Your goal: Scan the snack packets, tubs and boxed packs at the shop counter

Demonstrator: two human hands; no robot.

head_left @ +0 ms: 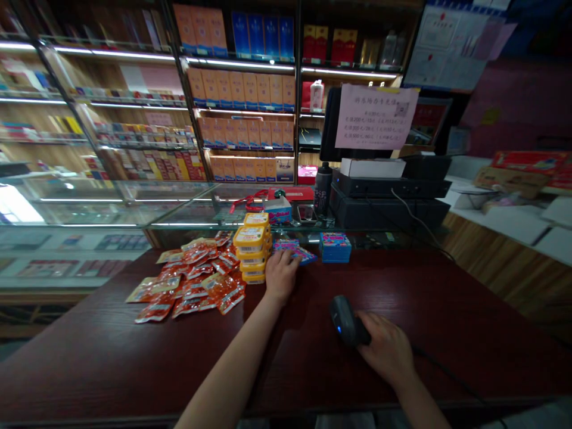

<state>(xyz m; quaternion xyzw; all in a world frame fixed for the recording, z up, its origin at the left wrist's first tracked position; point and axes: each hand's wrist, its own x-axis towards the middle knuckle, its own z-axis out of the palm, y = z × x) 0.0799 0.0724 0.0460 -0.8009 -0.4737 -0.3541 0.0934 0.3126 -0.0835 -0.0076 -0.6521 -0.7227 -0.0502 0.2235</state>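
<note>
My right hand (388,345) is wrapped around the handle of a dark handheld barcode scanner (343,320), held over the tabletop with its head towards the left. A small blue light glows on it. My left hand (282,277) reaches forward, its fingers apart and resting on blue-and-pink packets (306,256), which it partly covers. Just left of that hand stands a stack of yellow tubs (251,256) with white lids. Farther left lies a loose heap of shiny orange-red snack pouches (196,277). To the right, a neat pile of blue packets (335,248) sits apart from both hands.
The dark wooden counter (134,369) meets a glass display case (201,205) at the back. A black bottle (322,189) and a monitor with a paper notice (375,116) stand behind. The scanner's cable (451,375) runs right. Shelves of boxes (241,89) line the wall.
</note>
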